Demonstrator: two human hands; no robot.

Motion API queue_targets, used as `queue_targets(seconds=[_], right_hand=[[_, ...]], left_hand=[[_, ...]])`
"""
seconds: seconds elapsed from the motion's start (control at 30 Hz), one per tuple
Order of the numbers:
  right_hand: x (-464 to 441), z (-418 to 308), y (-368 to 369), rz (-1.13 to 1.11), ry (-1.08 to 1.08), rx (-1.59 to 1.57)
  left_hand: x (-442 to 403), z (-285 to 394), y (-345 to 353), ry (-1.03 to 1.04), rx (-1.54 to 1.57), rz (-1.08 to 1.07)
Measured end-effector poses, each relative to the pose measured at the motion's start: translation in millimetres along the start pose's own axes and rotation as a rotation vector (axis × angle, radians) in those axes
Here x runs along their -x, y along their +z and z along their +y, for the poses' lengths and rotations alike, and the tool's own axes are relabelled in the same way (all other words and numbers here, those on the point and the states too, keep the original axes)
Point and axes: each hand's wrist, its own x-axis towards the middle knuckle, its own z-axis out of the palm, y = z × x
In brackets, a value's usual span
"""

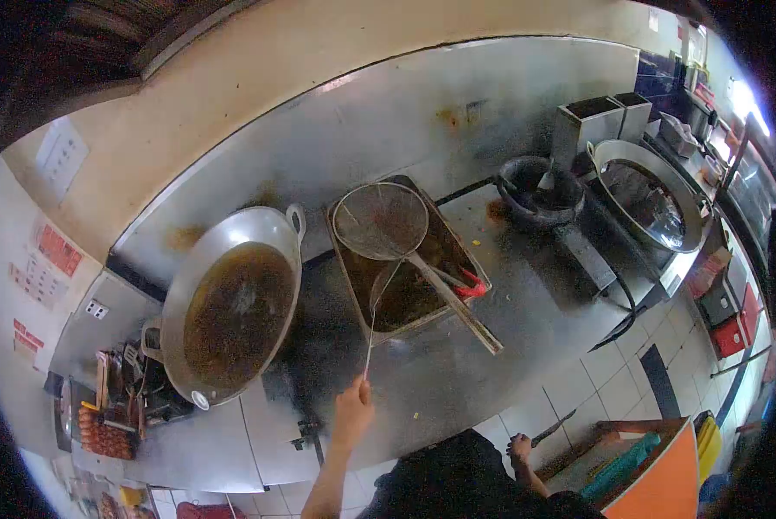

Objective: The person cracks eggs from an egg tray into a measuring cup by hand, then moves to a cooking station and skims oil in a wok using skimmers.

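My left hand (pixel 354 410) is closed round the thin handle of a long metal ladle (pixel 370 346). The ladle's head reaches over a rectangular metal tray (pixel 359 304) with a dark, oily inside. Across that tray rests a large round wire strainer (pixel 381 221), its long handle slanting to the lower right. A bright red item (pixel 472 285) lies at the tray's right corner. Low at the right, beside my body, my right hand (pixel 519 448) is curled round a dark, thin, pointed utensil (pixel 553 429); its exact kind is unclear.
A big wok of brownish oil (pixel 241 311) stands left of the tray. To the right are a dark stone mortar (pixel 541 192) and another wok of dark liquid (pixel 649 203). Eggs (pixel 104 432) and utensils sit far left. An orange-sided bin (pixel 656 476) stands by my right hand.
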Motion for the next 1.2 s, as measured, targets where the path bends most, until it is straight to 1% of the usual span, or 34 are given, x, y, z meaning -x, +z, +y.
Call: queue_targets(seconds=[0.07, 0.17, 0.2, 0.27, 0.33, 0.37, 0.43, 0.47, 0.53, 0.57, 0.63, 0.67, 0.7, 0.73, 0.8, 0.87, 0.93, 0.97, 1.0, 1.03, 1.07, 1.1, 1.13, 1.2], right_hand=[[28.6, -84.0, -16.0, -0.029, 0.094, -0.053], [13.9, -105.9, -22.0, -0.108, 0.153, -0.04], [19.2, -117.4, -24.5, -0.096, 0.11, -0.071], [10.2, -117.4, -30.7, -0.109, 0.083, -0.03], [3.1, -123.1, -26.2, -0.111, 0.054, -0.005], [1.9, -127.9, -30.2, -0.114, 0.068, -0.013], [-5.9, -140.3, -31.9, -0.12, 0.087, -0.039], [-10.5, -132.6, -31.4, -0.124, 0.084, -0.044], [-18.1, -116.1, -28.0, -0.067, 0.008, -0.09], [-20.7, -114.5, -32.3, -0.067, 0.001, -0.099], [-26.3, -108.4, -40.8, -0.114, 0.101, -0.085], [-36.3, -90.0, -42.4, -0.148, 0.22, -0.249], [-44.2, -70.6, -44.6, -0.187, 0.338, -0.406], [-45.2, -63.8, -48.1, -0.2, 0.36, -0.437], [-39.8, -73.3, -46.7, -0.235, 0.328, -0.33], [-39.1, -87.6, -40.6, -0.303, 0.28, -0.23], [-40.4, -108.6, -31.5, -0.394, 0.239, -0.121], [-43.7, -121.9, -22.1, -0.439, 0.223, -0.073], [-43.2, -132.1, -14.3, -0.489, 0.208, -0.026], [-40.9, -140.0, -7.0, -0.533, 0.197, 0.02], [-38.7, -146.5, -1.1, -0.583, 0.185, 0.063], [-36.9, -151.5, 7.3, -0.626, 0.17, 0.106], [-35.7, -155.7, 12.6, -0.668, 0.157, 0.143], [-35.4, -165.8, 22.4, -0.749, 0.124, 0.215]], left_hand=[[2.1, -1.6, 1.8, 0.02, 0.013, -0.01], [17.2, 11.0, -5.6, -0.04, 0.014, -0.04], [18.2, 8.5, -3.2, -0.075, 0.046, -0.061], [25.0, 10.7, -3.3, -0.122, 0.077, -0.074], [27.0, 16.3, -6.3, -0.007, 0.063, 0.006], [30.7, 9.1, -3.4, -0.01, 0.064, 0.007], [33.0, -12.2, 0.4, -0.061, 0.078, -0.03], [32.7, -5.9, -5.6, -0.059, 0.074, -0.023], [25.1, 7.9, -20.4, -0.074, 0.038, -0.093], [20.5, 7.0, -16.9, -0.067, 0.038, -0.084], [9.4, 1.3, -6.7, 0.043, 0.217, 0.067], [-0.2, 10.0, -9.9, 0.049, 0.218, 0.078], [-14.8, 27.4, -15.2, -0.096, 0.452, -0.028], [-30.4, 45.8, -20.3, -0.244, 0.69, -0.131], [-71.2, 81.2, -28.4, -0.362, 1.072, -0.19], [-137.9, 55.5, 14.5, -0.377, 1.353, -0.227], [-174.9, 74.4, 25.2, -0.428, 1.419, -0.219], [-176.7, 82.5, 24.8, -0.221, 1.376, -0.246], [-158.8, 117.0, -1.6, -0.303, 1.354, -0.235], [-135.5, 136.1, -20.4, -0.216, 1.284, -0.204], [-121.0, 139.0, -18.0, -0.119, 1.267, -0.197], [-99.5, 143.3, -16.8, 0.006, 1.157, -0.159], [-76.3, 138.3, -6.6, 0.084, 1.09, -0.139], [-32.0, 112.5, 8.5, 0.38, 0.602, 0.069]])
